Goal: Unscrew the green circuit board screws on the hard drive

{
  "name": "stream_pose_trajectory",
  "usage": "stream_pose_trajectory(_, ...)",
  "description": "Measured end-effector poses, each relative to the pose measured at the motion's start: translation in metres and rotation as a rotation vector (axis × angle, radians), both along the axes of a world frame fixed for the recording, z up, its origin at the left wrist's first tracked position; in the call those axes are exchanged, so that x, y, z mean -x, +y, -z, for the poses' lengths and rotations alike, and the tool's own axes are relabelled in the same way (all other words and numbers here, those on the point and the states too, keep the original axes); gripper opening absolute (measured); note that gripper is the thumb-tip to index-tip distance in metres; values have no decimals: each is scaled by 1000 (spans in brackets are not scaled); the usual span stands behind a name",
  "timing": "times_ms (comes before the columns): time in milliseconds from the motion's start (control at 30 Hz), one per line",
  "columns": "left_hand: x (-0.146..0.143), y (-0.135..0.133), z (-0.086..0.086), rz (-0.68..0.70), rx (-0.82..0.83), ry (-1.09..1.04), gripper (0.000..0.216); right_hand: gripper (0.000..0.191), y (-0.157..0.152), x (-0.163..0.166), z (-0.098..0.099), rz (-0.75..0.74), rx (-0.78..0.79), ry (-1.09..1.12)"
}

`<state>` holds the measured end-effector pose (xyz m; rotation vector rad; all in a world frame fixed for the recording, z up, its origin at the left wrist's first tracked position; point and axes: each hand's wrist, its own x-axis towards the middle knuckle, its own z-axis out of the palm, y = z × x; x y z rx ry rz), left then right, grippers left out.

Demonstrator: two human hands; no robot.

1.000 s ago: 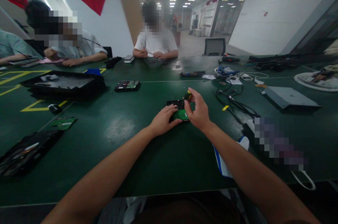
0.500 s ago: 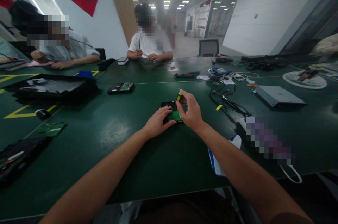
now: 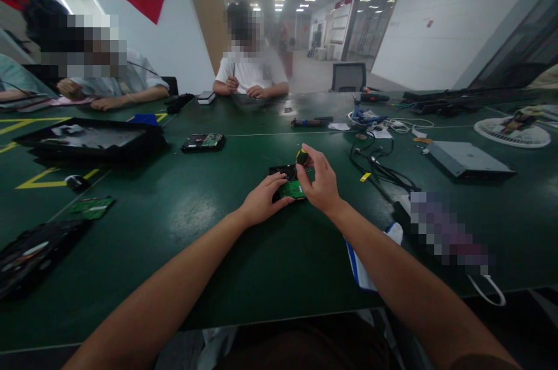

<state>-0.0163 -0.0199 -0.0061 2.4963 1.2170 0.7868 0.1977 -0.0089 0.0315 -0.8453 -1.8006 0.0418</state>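
A black hard drive (image 3: 285, 172) with a green circuit board (image 3: 293, 189) on top lies on the green table (image 3: 209, 253) in front of me. My left hand (image 3: 261, 201) rests on its left edge with the fingers curled over it, holding it down. My right hand (image 3: 320, 181) is closed round a small screwdriver with a yellow and black handle (image 3: 301, 156), held upright over the board. The screwdriver's tip is hidden behind my fingers.
Another hard drive (image 3: 203, 142) lies further left, near a black tray (image 3: 87, 140). A loose green board (image 3: 92, 207) and a black part (image 3: 30, 253) sit at the left. Cables (image 3: 379, 169), a grey box (image 3: 468, 159) and a fan grille (image 3: 512, 132) lie right. Two people sit across the table.
My hands stay on the drive and screwdriver. The fingers of my right hand have shifted a little on the handle; the view itself has swayed slightly.
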Motion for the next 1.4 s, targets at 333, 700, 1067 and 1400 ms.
stream_pose_trajectory(333, 0, 0, 0, -2, 12, 17, 63, 50, 2, -1, 0, 45, -37, 15)
stream_pose_trajectory(700, 0, 0, -1, 3, 8, 18, 63, 51, 2, -1, 2, 61, -10, 46)
stream_pose_trajectory(1067, 0, -2, -4, -1, 11, 13, 62, 55, 3, 0, 2, 11, -3, 31)
stream_pose_trajectory(1400, 0, 0, -2, 5, 1, 10, 61, 54, 1, -2, 0, 18, -2, 21)
